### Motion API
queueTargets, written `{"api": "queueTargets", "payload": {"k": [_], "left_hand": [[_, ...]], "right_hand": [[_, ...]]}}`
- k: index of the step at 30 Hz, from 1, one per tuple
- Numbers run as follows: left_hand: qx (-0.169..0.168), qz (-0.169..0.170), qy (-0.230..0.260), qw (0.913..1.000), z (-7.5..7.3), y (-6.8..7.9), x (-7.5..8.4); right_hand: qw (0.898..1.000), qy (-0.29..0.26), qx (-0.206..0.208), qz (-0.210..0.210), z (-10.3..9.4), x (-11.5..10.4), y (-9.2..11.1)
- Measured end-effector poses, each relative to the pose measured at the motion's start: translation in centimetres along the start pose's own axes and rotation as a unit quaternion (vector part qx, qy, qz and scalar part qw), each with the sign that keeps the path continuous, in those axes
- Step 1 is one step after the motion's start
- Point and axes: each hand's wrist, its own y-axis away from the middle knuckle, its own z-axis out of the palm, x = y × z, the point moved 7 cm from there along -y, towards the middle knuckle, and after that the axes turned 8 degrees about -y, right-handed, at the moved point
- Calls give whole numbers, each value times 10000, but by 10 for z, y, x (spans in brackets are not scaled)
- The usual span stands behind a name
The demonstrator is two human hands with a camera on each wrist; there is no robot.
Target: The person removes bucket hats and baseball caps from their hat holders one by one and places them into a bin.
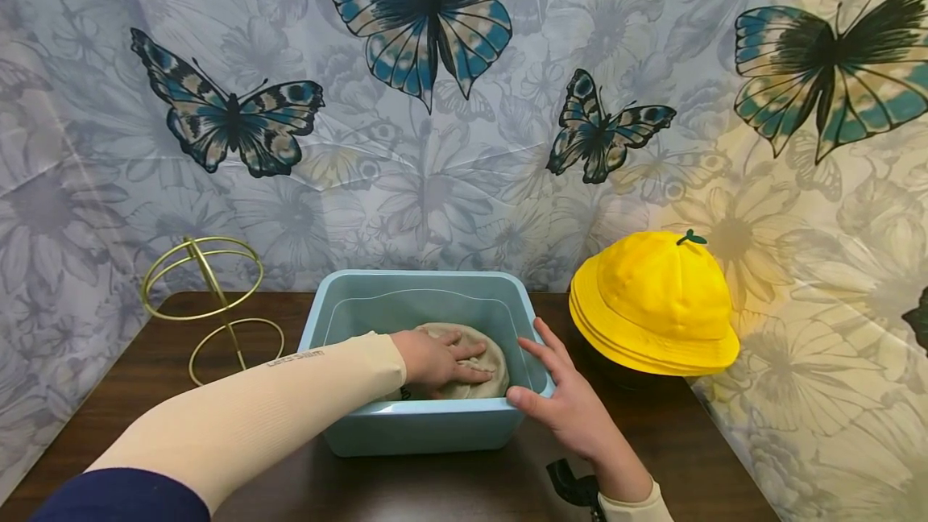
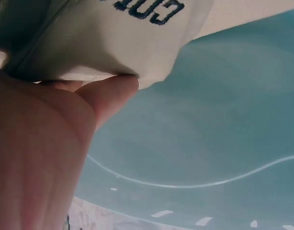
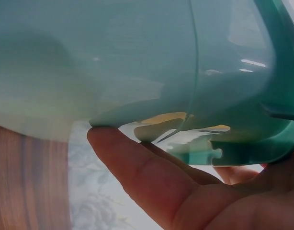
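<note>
A pale blue plastic bin (image 1: pixel 428 429) stands in the middle of the table with a beige cap (image 1: pixel 496 357) inside it. My left hand (image 1: pixel 435 357) reaches into the bin, its fingers spread over the top of the cap. In the left wrist view, the thumb touches the edge of the beige cap (image 2: pixel 132 48), which bears dark embroidered letters. My right hand (image 1: pixel 565 401) rests against the bin's near right corner, fingers extended along the side and thumb at the front rim. From the right wrist, the thumb of the hand (image 3: pixel 152 177) touches the bin wall (image 3: pixel 128 62).
At the left stands a gold wire rack (image 1: pixel 221 296) with rings. Yellow bucket hats (image 1: pixel 660 304) with a green sprout on top are stacked at the right. A butterfly-print cloth (image 1: pixel 435 184) hangs behind the dark wooden table (image 1: pixel 428 490).
</note>
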Motion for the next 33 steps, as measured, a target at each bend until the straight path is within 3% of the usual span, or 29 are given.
{"api": "queueTargets", "payload": {"k": [14,18,22,27,33], "left_hand": [[-303,-156,69,9994,2,-5,0],[-238,-135,373,9989,-6,-1,-4],[-284,-358,799,9958,-21,14,-15],[-287,-654,1074,9916,-39,42,-29],[108,-916,1389,9860,-43,77,-41]], "right_hand": [[10000,-61,31,-13,-1,-1,1],[10000,-63,15,19,-1,0,1],[10000,-13,17,1,1,0,0],[10000,-13,53,-35,1,0,0],[10000,-8,10,-74,2,-2,1]]}}
